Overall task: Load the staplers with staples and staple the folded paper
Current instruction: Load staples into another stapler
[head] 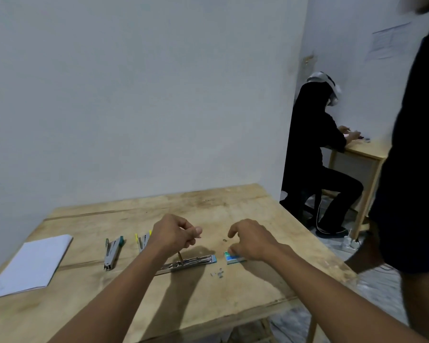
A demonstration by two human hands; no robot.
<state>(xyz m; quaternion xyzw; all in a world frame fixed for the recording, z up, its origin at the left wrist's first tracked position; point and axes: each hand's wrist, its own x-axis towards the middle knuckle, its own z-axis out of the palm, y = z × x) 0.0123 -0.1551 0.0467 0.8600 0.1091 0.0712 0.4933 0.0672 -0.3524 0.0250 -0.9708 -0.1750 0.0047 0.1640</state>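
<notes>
The wooden desk point(233, 305) stands against a pale wall. Near its left edge lies the folded paper point(32, 263), white and flat. To the right of the paper, a stapler with a green end point(112, 254) lies closed, pointing toward the near edge. Just beside it, a stapler with a yellow end point(142, 240) is partly hidden by the left forearm.

Toward the middle of the desk, the open stapler point(191, 262) lies flat with its top arm swung back and its metal channel bare. Its blue end points right.

The left hand point(176, 233) hovers above this stapler. Its fingers are curled in and the thumb is pressed to the forefinger. Whether something small is caught between them is too fine to tell.

The right hand point(254, 240) is well apart from the left. It is down on the teal staple box point(234, 258), which sits just right of the open stapler's blue end. The thumb and bent fingers pinch the box, and the forefinger is lifted off it.

A few loose staples point(219, 273) lie scattered nearer the front edge, below the gap between stapler and box.

Beyond the right edge, a seated person in dark clothes point(315, 157) works at another small table point(367, 154). A standing person in dark clothes point(416, 157) fills the right side.
</notes>
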